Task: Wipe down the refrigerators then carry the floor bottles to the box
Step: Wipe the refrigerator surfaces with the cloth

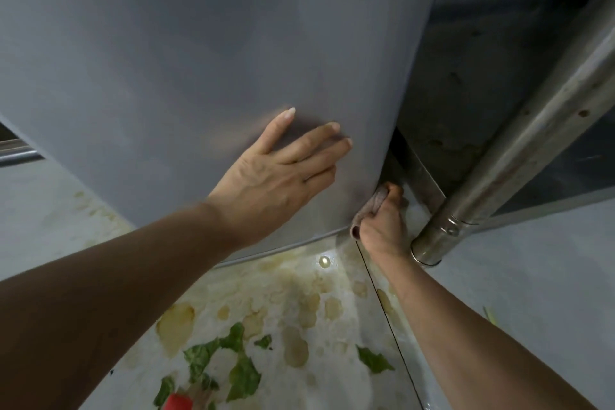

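A grey refrigerator [186, 53] fills the upper left, seen from close above, with a printed label near its top right. My left hand [283, 163] lies flat on its side panel, fingers straight and spread. My right hand [382, 226] grips a crumpled pinkish-grey cloth [371, 206] and presses it against the refrigerator's lower right corner, low near the floor. No bottles are in view.
A steel table leg [499, 157] slants down to the floor just right of my right hand. A dirty wall or panel [466, 83] stands behind it. The tiled floor [299, 310] is stained yellow and strewn with green leaf scraps [239, 369]; a red object [178, 403] shows at the bottom edge.
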